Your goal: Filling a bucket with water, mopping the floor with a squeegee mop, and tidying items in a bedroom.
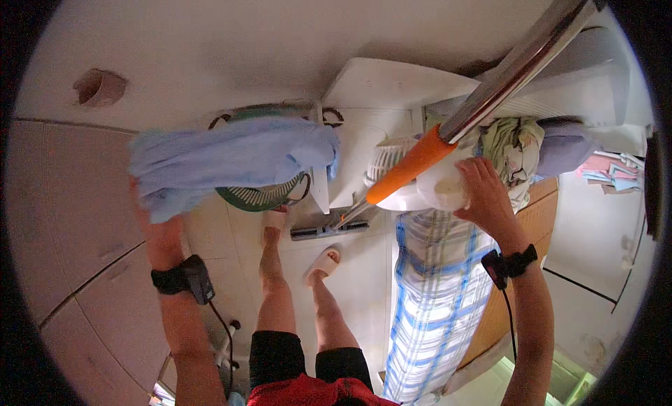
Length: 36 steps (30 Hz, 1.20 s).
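My left hand (164,238) is raised on the left, its fingers hidden by a light blue cloth (231,154) that it holds. The cloth stretches right across a green slotted basket (257,196) with dark handles. On the right, my right hand (488,198) has fingers and thumb spread around the edge of a white rounded object (443,185), whose kind is unclear. A white slotted basket (386,159) stands beside that object. Close to the camera, a mop's chrome pole (520,65) with an orange grip (412,164) slants past my right hand, apart from it.
The mop head (328,230) rests on the tiled floor (362,280) near my slippers (325,261). A blue-and-white checked cloth (441,301) covers a long surface on the right. Crumpled green fabric (512,149) and a purple-grey bundle (564,146) lie behind my right hand. A white panel (394,83) juts out ahead.
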Available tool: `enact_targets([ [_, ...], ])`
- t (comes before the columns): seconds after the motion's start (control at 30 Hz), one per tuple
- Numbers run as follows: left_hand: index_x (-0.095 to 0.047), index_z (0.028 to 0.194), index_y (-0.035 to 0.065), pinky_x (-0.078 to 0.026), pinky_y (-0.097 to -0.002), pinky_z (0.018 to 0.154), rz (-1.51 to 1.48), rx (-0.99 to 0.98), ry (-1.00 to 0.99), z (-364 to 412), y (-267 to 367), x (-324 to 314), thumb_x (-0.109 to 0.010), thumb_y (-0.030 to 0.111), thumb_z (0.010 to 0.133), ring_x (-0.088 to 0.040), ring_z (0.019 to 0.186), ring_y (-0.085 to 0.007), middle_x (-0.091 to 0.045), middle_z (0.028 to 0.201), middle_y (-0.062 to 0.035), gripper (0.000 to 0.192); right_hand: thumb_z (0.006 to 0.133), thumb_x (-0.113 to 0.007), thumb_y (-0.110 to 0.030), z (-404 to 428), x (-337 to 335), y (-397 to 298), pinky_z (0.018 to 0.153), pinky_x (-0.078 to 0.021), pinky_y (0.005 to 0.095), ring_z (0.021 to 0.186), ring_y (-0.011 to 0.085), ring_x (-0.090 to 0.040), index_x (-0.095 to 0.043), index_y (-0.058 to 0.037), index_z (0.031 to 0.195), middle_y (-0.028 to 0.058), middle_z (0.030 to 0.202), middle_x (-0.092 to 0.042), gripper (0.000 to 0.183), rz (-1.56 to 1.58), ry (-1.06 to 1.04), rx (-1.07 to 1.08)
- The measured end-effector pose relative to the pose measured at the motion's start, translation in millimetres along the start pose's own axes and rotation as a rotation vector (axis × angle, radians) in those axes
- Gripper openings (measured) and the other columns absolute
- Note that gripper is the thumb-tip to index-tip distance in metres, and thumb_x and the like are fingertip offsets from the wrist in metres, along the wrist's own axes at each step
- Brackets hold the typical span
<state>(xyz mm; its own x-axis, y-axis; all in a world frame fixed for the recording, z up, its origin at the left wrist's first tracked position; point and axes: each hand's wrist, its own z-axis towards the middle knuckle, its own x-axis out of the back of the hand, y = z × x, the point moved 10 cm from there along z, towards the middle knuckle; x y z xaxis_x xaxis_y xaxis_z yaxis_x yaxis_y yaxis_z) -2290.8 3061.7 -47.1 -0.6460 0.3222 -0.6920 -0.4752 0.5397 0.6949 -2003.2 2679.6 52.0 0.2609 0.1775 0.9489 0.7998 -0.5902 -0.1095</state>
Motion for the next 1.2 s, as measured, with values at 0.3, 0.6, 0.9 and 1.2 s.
enact_targets([
  [0.3,-0.045,0.113,0.0017,-0.044,-0.0319,0.083,-0.18,0.011,-0.183,-23,60,-7,-0.055,0.008,0.078,-0.054,0.097,-0.0182,-0.053,0.107,-0.0088,0.037,0.041,-0.077,-0.014,43,-40,4,0.094,-0.037,0.0411,0.113,0.0348,-0.041,-0.045,-0.0041,0.113,0.0156,0.115,-0.047,0.079,-0.102,-0.005,0.02],
  [0.6,-0.046,0.114,0.0016,-0.046,-0.0323,0.077,0.646,0.553,-0.184,-52,-133,19,-0.055,0.006,0.078,-0.053,0.096,-0.0183,-0.053,0.108,-0.01,0.038,0.047,-0.074,-0.018,58,-33,5,0.092,-0.0372,0.0415,0.105,0.0327,-0.047,-0.052,-0.007,0.105,0.0126,0.104,-0.054,0.063,-0.001,0.103,0.108],
  [0.9,-0.054,0.105,-0.0008,-0.043,-0.0372,0.082,1.584,0.403,0.241,11,-252,198,-0.056,0.007,0.076,-0.051,0.099,-0.0316,-0.049,0.116,-0.0167,0.03,0.051,-0.072,-0.021,68,-24,-10,0.093,-0.035,0.0422,0.105,0.0345,-0.045,-0.048,-0.0048,0.109,0.0137,0.105,-0.052,0.065,-0.032,0.157,0.137],
  [1.2,-0.045,0.114,0.0038,-0.045,-0.0409,0.077,1.337,0.113,-0.465,67,-336,-5,-0.051,0.009,0.08,-0.055,0.094,-0.0326,-0.054,0.107,-0.0178,0.035,0.054,-0.075,-0.016,50,-37,-3,0.093,-0.036,0.0414,0.102,0.0338,-0.047,-0.045,-0.003,0.109,0.0131,0.104,-0.051,0.064,0.073,0.105,0.043],
])
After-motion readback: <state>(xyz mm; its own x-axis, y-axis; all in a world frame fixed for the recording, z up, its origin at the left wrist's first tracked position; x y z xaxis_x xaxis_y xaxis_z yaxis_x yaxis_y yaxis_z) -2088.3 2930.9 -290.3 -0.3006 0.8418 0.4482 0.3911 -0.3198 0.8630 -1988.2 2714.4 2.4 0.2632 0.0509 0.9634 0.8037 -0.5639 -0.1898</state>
